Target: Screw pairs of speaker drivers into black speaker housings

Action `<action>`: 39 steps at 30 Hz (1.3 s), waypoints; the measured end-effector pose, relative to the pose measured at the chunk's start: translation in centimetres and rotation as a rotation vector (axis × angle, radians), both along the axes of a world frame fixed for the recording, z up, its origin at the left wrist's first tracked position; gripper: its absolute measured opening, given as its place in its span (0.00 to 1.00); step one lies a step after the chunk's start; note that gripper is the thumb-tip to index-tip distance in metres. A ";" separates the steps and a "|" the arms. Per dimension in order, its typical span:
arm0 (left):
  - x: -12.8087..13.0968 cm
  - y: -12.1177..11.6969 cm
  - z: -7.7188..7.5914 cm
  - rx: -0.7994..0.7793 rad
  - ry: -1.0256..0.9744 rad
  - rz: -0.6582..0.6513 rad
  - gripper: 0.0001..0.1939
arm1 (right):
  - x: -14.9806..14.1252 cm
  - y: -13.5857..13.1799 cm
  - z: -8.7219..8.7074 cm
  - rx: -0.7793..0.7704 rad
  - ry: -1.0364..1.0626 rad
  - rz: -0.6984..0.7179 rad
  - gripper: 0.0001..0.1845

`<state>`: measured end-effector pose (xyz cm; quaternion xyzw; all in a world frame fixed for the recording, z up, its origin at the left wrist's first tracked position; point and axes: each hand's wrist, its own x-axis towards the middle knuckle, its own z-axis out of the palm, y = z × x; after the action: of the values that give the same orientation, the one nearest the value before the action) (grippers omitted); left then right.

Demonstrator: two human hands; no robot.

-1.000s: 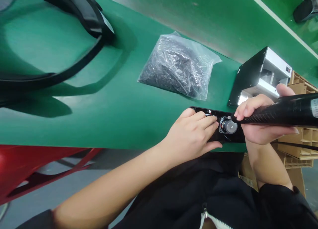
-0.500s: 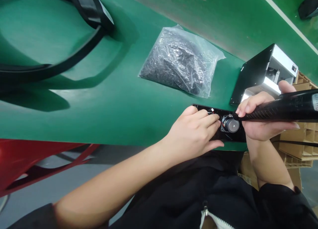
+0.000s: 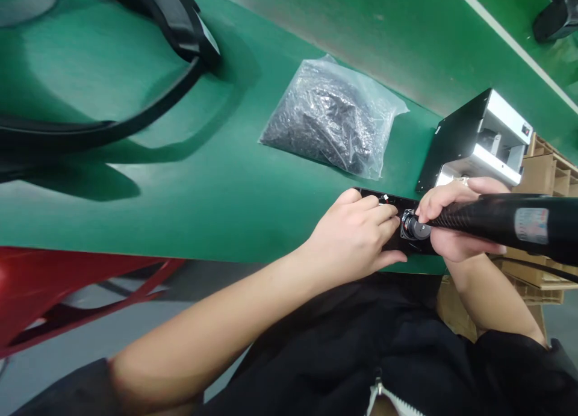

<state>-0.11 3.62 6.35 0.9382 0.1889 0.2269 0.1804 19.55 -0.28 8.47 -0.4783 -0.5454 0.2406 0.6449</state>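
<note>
My left hand (image 3: 352,238) presses its fingertips on a long black panel (image 3: 409,246) lying on the bench, close to a thin wire with a small white connector (image 3: 385,198). My right hand (image 3: 451,245) grips a black electric screwdriver (image 3: 497,218) with a grey label. Its front end rests against a round metal-backed speaker driver (image 3: 413,227) mounted on the panel. The screwdriver's tip is hidden where it meets the driver, and my hands cover much of the panel.
A transparent bag of dark parts (image 3: 334,118) lies on the green bench (image 3: 180,217). A black-and-silver metal box (image 3: 483,139) stands beyond my right hand. A black curved object (image 3: 171,37) sits at upper left. Cardboard dividers (image 3: 537,175) stand at right; a red frame (image 3: 45,289) lies below the bench.
My right hand has moved left, bringing the screwdriver onto the round driver. The tool now lies more level. My left hand stays on the panel, and the view has shifted slightly.
</note>
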 end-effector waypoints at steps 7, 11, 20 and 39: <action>0.3 0.1 -0.1 -0.001 -0.015 0.006 0.30 | -0.4 1.3 -0.2 0.215 -0.008 0.077 0.33; 0.2 0.0 -0.3 -0.014 -0.009 0.006 0.30 | -0.2 1.5 -0.4 0.218 -0.022 0.061 0.33; -0.2 -0.2 -0.3 0.013 -0.038 0.004 0.27 | -0.3 1.1 -1.5 0.216 -0.017 0.028 0.33; -0.5 0.3 -0.1 0.065 -0.050 0.009 0.23 | 6.4 2.1 5.8 0.400 -0.025 -0.322 0.28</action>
<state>-0.57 3.96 6.26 0.9368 0.1810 0.2570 0.1532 25.92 1.86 14.25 -0.4249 -0.5070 0.0163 0.7498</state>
